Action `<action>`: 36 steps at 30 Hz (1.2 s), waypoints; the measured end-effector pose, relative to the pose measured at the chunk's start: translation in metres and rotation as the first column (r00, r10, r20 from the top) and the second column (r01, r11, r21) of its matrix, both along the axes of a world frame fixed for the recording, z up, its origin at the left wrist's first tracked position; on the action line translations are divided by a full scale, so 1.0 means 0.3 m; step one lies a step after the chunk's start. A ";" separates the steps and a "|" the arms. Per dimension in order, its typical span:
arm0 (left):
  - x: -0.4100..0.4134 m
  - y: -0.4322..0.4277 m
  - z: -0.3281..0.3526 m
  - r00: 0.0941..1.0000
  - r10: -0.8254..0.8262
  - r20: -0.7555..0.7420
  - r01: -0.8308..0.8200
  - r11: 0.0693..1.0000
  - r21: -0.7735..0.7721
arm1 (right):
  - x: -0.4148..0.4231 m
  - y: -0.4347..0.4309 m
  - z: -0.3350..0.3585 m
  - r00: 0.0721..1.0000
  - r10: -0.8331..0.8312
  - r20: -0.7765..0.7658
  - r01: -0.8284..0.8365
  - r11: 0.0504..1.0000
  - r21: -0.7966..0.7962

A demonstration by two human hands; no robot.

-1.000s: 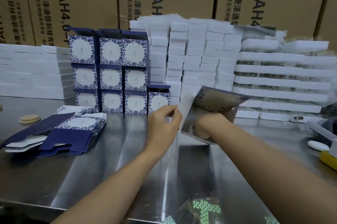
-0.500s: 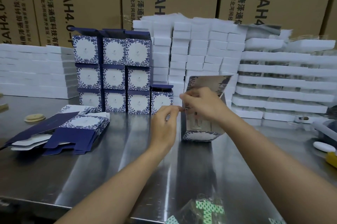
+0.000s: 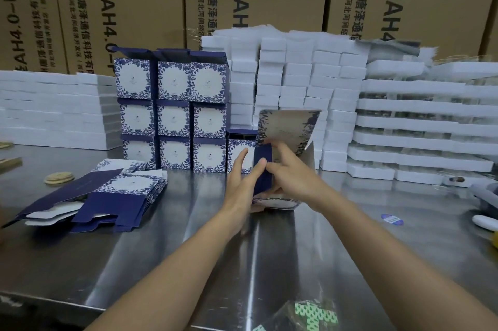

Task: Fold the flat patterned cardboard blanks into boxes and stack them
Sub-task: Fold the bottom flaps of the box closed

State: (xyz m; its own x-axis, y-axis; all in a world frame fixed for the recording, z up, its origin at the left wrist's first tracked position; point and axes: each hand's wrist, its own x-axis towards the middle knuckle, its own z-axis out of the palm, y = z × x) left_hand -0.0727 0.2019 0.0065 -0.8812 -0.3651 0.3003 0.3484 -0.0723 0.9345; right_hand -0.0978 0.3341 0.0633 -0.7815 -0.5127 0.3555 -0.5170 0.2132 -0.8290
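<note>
You've got the half-folded blue-and-white floral cardboard box (image 3: 287, 128) standing on its end in the middle of the stainless steel table (image 3: 161, 263), closer to the far edge than the near one, with its tall patterned panel rising up and away from you. The narrow navy side flap (image 3: 262, 171) runs upright, long axis near vertical, and it sits right between your hands, so that's the piece everything turns on. Your left hand (image 3: 242, 185) is on the flap's left, fingers (image 3: 239, 160) nearly straight and laid against its outer face, holding nothing. Your right hand (image 3: 296, 182) comes in from the right, thumb on the flap and fingers curled round the box's near edge; how the lower fingers lie is partly hidden. The flap's free edge points your way and the box cavity lies to its right, so the tuck looks like a push from left to right, and that makes your left hand the one to drive while the right steadies. Mind the tall panel: it looks loose and may swing. Once closed, the box wants to go up and left. The lone folded box (image 3: 240, 135) starting a short fourth column stands just beyond your left fingertips, beside the three-high stack of finished floral boxes (image 3: 173, 115). The pile of flat navy-and-floral blanks (image 3: 126, 187) waits well off towards the left edge.
</note>
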 end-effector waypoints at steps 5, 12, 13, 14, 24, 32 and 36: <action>-0.001 -0.014 0.011 1.000 0.004 -0.026 -0.005 1.000 -0.014 | -0.014 -0.017 -0.004 0.996 0.040 -0.083 -0.039 0.999 0.010; -0.015 -0.047 -0.006 0.986 0.162 0.031 -0.160 0.985 -0.065 | -0.025 -0.048 0.024 0.994 0.041 -0.104 -0.021 0.983 0.184; -0.023 -0.052 -0.011 0.987 0.158 0.028 -0.157 0.987 -0.023 | -0.028 -0.054 0.021 0.991 0.009 -0.134 0.017 0.982 0.190; -0.033 -0.058 -0.016 0.988 0.150 0.024 -0.151 0.988 0.030 | -0.027 -0.059 0.015 0.981 -0.037 -0.192 0.076 0.976 0.202; -0.057 -0.081 -0.044 0.952 0.283 0.116 -0.305 0.853 0.424 | 0.084 -0.071 -0.197 0.767 -0.242 -0.594 0.390 0.911 0.133; -0.032 -0.040 -0.027 0.980 0.088 0.178 -0.177 0.795 0.580 | 0.062 -0.074 -0.213 0.960 -0.104 0.259 0.133 0.987 -0.095; -0.020 -0.006 -0.030 0.982 0.025 0.188 -0.105 0.896 0.431 | 0.053 -0.079 -0.194 0.910 -0.030 0.413 0.165 0.941 -0.296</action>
